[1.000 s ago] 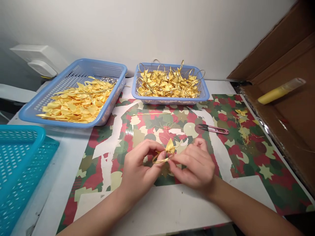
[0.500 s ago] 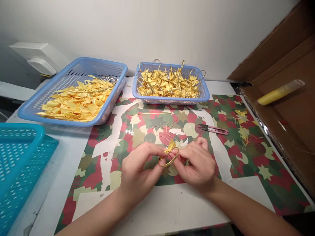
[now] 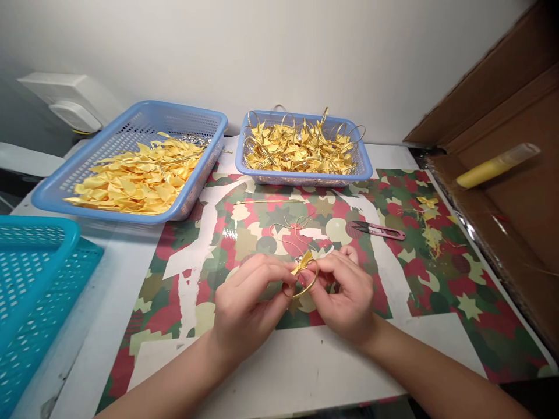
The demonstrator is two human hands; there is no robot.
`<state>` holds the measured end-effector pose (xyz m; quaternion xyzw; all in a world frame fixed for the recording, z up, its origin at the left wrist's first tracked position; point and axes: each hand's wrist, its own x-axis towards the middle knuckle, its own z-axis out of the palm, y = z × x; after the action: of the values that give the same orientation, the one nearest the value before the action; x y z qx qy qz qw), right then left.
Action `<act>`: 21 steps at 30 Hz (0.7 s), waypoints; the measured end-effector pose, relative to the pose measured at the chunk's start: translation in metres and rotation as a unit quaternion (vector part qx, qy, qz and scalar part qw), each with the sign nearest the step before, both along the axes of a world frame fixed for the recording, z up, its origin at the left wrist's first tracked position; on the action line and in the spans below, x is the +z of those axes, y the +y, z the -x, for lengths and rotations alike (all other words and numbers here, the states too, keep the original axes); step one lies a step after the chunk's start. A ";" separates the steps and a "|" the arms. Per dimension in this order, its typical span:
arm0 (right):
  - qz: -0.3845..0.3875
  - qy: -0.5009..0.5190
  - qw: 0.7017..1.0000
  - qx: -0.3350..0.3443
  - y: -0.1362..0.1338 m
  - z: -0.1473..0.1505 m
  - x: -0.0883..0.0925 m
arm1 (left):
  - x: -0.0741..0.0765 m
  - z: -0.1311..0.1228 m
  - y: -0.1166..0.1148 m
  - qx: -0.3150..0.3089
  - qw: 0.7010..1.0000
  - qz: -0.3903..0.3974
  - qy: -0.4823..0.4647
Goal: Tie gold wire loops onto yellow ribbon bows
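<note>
Between my two hands is a gold ring of cord (image 3: 311,287) with a small yellow ribbon bow (image 3: 302,263) on its upper side. My left hand (image 3: 251,297) pinches the bow and cord from the left, thumb below and index finger above. From the right, my right hand (image 3: 345,291) pinches the same piece with thumb and index finger. Something silvery shows beside the bow, too small to make out. Just beyond my fingers, loose thin thread (image 3: 297,228) curls on the patterned sheet (image 3: 262,244). Pink thread snips (image 3: 379,229) lie to the right of it.
A blue basket (image 3: 174,216) of yellow ribbon pieces stands back left. Another blue basket (image 3: 305,178) holds ribbon bows on gold loops. At left is a teal basket (image 3: 65,273). Thread scraps (image 3: 433,237) and a cardboard box (image 3: 502,192) with a yellow tube (image 3: 495,167) are at right.
The bow has turned slightly and looks narrower between my fingers. My right hand has shifted a little to the left; the baskets and snips stay where they were.
</note>
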<state>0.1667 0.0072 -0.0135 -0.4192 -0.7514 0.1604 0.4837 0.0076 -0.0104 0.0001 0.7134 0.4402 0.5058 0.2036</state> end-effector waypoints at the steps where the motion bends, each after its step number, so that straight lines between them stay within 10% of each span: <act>1: 0.008 -0.001 1.000 0.004 0.000 0.000 0.000 | 0.001 0.000 0.000 0.003 1.000 0.001 -0.001; 21: 0.045 -0.003 0.998 0.038 -0.001 -0.001 -0.001 | 0.005 0.001 0.003 0.028 0.999 -0.014 0.020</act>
<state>0.1675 0.0060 -0.0144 -0.4121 -0.7604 0.2115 0.4553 0.0061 -0.0073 0.0047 0.7135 0.4574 0.5028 0.1704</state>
